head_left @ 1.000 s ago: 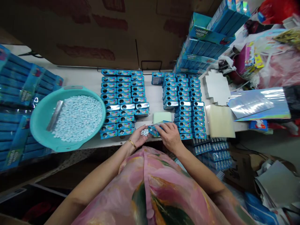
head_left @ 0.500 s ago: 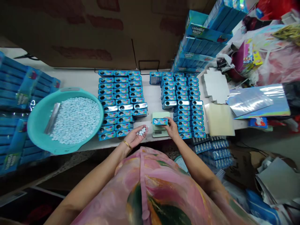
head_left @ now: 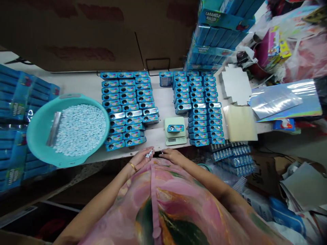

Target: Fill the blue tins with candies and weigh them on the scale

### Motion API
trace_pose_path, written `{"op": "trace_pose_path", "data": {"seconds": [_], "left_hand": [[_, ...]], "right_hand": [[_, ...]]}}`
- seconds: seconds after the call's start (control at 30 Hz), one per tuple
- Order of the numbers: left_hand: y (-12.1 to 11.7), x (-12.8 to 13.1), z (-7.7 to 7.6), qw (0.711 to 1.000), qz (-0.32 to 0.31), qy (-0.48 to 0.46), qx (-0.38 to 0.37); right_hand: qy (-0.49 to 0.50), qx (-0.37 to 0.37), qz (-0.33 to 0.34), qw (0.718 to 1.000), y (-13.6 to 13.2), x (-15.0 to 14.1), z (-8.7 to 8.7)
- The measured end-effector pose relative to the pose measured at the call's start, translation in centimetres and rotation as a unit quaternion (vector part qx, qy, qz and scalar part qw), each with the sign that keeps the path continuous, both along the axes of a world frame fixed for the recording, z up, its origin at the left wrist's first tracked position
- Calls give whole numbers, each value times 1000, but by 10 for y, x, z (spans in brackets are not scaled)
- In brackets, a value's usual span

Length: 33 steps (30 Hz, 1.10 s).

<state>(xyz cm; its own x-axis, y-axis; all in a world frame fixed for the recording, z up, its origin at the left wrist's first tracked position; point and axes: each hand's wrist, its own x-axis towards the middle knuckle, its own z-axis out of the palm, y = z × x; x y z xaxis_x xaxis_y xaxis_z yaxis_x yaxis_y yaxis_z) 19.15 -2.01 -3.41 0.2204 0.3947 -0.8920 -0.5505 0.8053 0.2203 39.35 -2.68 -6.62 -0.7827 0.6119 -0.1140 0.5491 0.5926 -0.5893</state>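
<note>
My left hand (head_left: 139, 159), palm up and half cupped at the counter (head_left: 158, 102) edge, holds a few small pale-blue tablets (head_left: 149, 153). My right hand (head_left: 171, 154) lies just beside it, loosely open and holding nothing. Beyond the hands, one flat rectangular blue tin (head_left: 175, 128) rests on a small pale-green scale (head_left: 175, 131). Glossy tins of the same kind stand in two blocks, three columns wide, left (head_left: 126, 109) and right (head_left: 201, 109) of the scale. A round teal plastic basin (head_left: 38, 132) on the far left holds a heap of tablets and one metal scoop (head_left: 53, 128). The counter is white and smooth; a brown cardboard wall (head_left: 102, 34) backs it, with stacked blue cartons (head_left: 217, 41) at the right.
</note>
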Motion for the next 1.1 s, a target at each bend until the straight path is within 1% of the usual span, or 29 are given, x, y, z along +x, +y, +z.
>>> {"op": "trace_pose_path", "data": {"seconds": [0.03, 0.07, 0.1, 0.17, 0.23, 0.27, 0.33, 0.43, 0.5, 0.6, 0.67, 0.83, 0.93, 1.0, 1.1], "left_hand": [[-7, -6, -2, 1000, -9, 9, -7], [-14, -12, -4, 1000, -11, 17, -13], [-20, -18, -6, 1000, -8, 24, -16], [-29, -28, -7, 999, 0, 30, -18], [-33, -35, -9, 999, 3, 30, -15], [-34, -37, -9, 999, 2, 30, -13], [-33, -39, -10, 999, -1, 32, -8], [-31, -37, -8, 1000, -17, 12, 15], [-29, -34, -4, 998, -34, -22, 39], [-26, -32, 3, 996, -52, -41, 57], [-26, -31, 6, 996, -61, -29, 61], [-28, -27, 7, 993, -91, -5, 74], [-27, -22, 11, 991, -112, -7, 75], [-25, -18, 15, 989, -123, -13, 76], [-22, -12, 20, 987, -139, -19, 75]], "right_hand": [[-25, -13, 49, 998, 0, -10, -12], [-45, -22, 78, 996, 0, -19, -24], [-60, -26, 88, 994, 1, -26, -34], [-69, -30, 78, 994, 1, -34, -46], [-67, -32, 59, 995, 0, -37, -46], [-70, -31, 46, 996, -1, -38, -41], [-53, -34, 2, 998, -3, -40, -25], [43, -52, -63, 996, -3, -52, 9], [70, -59, -75, 993, 1, -62, 29], [17, -48, -64, 997, 6, -73, 48], [-3, -45, -47, 998, 8, -75, 53], [17, -59, -11, 998, 11, -69, 56], [15, -77, 6, 997, 14, -64, 58], [8, -78, 6, 997, 15, -61, 60], [-3, -65, -13, 998, 12, -56, 60]]}}
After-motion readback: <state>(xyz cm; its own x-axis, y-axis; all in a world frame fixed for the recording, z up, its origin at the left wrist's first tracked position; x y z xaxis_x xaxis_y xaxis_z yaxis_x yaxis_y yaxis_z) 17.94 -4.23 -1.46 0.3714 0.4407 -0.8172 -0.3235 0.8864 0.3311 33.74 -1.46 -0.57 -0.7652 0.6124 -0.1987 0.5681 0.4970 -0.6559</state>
